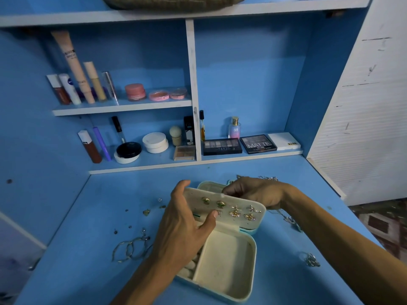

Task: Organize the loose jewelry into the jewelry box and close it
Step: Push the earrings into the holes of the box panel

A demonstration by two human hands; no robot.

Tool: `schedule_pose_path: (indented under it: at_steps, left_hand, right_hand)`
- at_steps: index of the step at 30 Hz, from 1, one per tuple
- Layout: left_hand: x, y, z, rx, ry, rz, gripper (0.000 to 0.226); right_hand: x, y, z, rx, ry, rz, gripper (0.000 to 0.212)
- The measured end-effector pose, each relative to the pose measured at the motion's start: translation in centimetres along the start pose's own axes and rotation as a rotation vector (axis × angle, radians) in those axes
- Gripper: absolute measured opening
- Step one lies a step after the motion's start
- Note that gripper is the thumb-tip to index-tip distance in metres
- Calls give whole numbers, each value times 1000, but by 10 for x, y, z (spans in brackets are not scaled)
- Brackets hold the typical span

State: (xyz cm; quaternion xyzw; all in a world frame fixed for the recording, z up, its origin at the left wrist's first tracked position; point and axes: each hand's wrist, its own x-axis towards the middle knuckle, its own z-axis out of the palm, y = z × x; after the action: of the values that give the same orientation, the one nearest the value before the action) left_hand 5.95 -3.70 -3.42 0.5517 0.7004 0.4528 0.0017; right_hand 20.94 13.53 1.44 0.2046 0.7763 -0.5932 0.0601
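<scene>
An open jewelry box (229,267) with a cream lining lies on the blue desk, its big compartment bare. A cream earring panel (240,205) stands hinged up above it, carrying several gold stud earrings (234,213). My left hand (185,225) grips the panel's left edge, thumb on its front. My right hand (253,191) reaches behind the panel's top edge, fingers curled and pinching something small there. Loose silver bangles (132,249) and small earrings (146,211) lie to the left. Chains (290,221) and a silver piece (310,259) lie to the right.
The box's teal lid (211,186) lies open behind the panel. Shelves at the back hold makeup tubes (74,69), jars (155,142) and eyeshadow palettes (257,143). A white wall panel (363,106) bounds the desk on the right.
</scene>
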Motion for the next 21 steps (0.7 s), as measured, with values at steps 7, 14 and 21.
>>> schedule_pose_path:
  at_steps: [7, 14, 21]
  left_hand:
    - [-9, -4, -12, 100, 37, 59, 80]
    - [-12, -2, -21, 169, 93, 98, 62]
    - [-15, -8, -20, 350, 188, 407, 64]
  right_hand:
    - [-2, 6, 5, -19, 27, -136, 18]
    - [-7, -5, 15, -159, 45, -193, 18]
    - [-11, -10, 23, -263, 62, -190, 12]
